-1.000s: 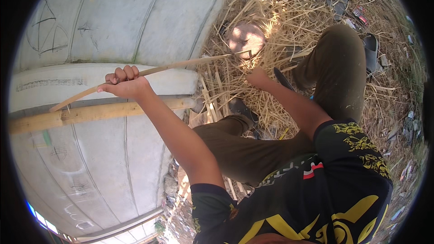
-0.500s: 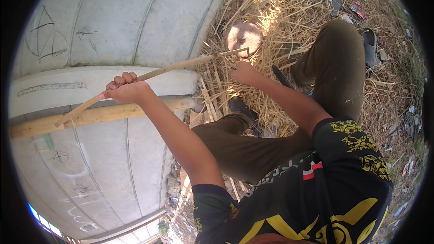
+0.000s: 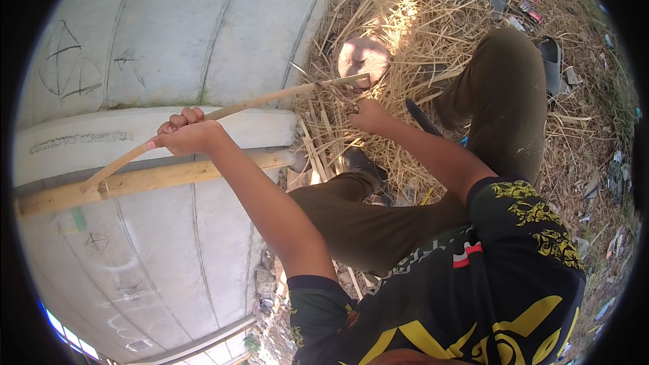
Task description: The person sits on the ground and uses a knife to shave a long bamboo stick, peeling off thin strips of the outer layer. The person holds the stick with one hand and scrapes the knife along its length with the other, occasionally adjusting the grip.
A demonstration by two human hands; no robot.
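A long pale bamboo strip point(image 3: 260, 101) slants across the view, its far end over a round wooden block point(image 3: 363, 58) on the ground. My left hand point(image 3: 184, 131) is closed around the strip toward its lower left end. Close to the far end, my right hand point(image 3: 369, 117) is closed on a knife point(image 3: 307, 76), whose thin blade points up and left and crosses the strip. The knife's handle is mostly hidden in the fingers. Whether the blade touches the strip, I cannot tell.
A grey wall point(image 3: 169, 34) with scribbles rises on the left, with a bamboo pole point(image 3: 155, 180) along it. Cut straw-like strips point(image 3: 399, 27) litter the ground. A long dark flat object point(image 3: 423, 118) lies by my right forearm. A grey sandal point(image 3: 551, 64) is at right.
The knife's thin blade now shows across the strip, where it could not be made out before. My right hand has shifted slightly back; my left hand keeps its hold.
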